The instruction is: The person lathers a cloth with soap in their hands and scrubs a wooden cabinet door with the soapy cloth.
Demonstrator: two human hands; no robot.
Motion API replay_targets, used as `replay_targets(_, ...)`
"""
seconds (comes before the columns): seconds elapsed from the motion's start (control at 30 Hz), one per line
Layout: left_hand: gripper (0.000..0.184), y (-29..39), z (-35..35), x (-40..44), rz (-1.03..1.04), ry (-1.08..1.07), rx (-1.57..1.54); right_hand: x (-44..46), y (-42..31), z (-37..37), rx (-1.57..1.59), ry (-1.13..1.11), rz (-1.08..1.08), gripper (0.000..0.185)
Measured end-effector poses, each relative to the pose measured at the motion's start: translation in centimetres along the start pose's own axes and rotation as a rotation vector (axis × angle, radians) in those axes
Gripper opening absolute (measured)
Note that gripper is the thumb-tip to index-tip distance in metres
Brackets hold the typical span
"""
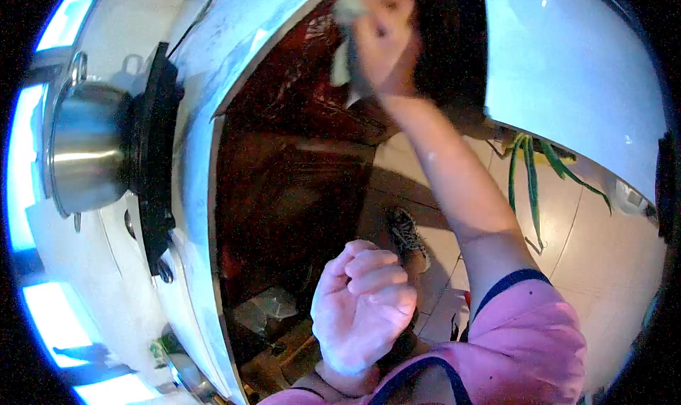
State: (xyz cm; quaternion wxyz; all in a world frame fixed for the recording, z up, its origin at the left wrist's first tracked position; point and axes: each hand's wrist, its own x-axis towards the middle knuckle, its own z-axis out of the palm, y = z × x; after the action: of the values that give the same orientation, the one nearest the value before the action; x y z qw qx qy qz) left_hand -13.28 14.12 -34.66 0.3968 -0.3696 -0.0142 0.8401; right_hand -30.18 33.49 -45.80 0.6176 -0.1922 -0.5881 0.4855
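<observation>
My right hand (386, 47) reaches far forward, its fingers wrapped round a pale, crumpled cloth (342, 66). The hand and cloth are smeared by motion, and part of the cloth hides behind the fingers. Close beside them is a dark reddish-brown panel (305, 86) with a glossy surface; I cannot tell whether the cloth touches it. Near my chest, my left hand (365, 302) is raised with the palm towards me. Its fingers are curled in, and nothing shows in them.
A steel pot (89, 150) stands on a black stove (154, 157) to the left, on a pale countertop (195, 121). A large white panel (574, 64) fills the upper right, with long green leaves (528, 185) below it. My shoe (406, 235) rests on the tiled floor (560, 242).
</observation>
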Motion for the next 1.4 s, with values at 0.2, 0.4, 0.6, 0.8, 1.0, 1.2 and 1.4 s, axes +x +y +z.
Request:
replay_targets(0.2,0.020,1.2,-0.3,0.3,0.040,0.008,0.082,-2.6,-0.1,2.6,-0.027,0.044,-0.282,0.035)
replay_targets(0.4,0.021,1.6,0.0,0.0,0.016,-0.017,0.042,-10.6,-3.3,5.8,0.096,-0.464,-0.434,0.025)
replay_targets(0.6,0.015,2.4,-0.4,-1.5,-0.017,-0.029,-0.032,-3.7,-0.3,2.6,-0.102,-0.058,-0.394,0.013)
replay_targets(0.8,0.016,3.4,-0.6,-2.5,0.045,-0.027,-0.036,-1.8,-0.4,1.8,-0.084,0.149,-0.121,0.018)
replay_targets(1.0,0.019,2.7,-0.5,-2.6,-0.018,-0.029,-0.049,-11.0,-2.6,5.5,0.123,-0.425,-0.180,0.025)
replay_targets(1.2,0.022,2.8,-0.8,-3.3,0.007,-0.038,-0.058,-3.0,1.4,1.9,-0.207,0.055,-0.406,0.029)
replay_targets(1.4,0.022,2.9,-1.0,-3.1,0.019,-0.082,-0.017,-5.8,0.4,4.4,-0.104,0.042,-0.373,0.020)
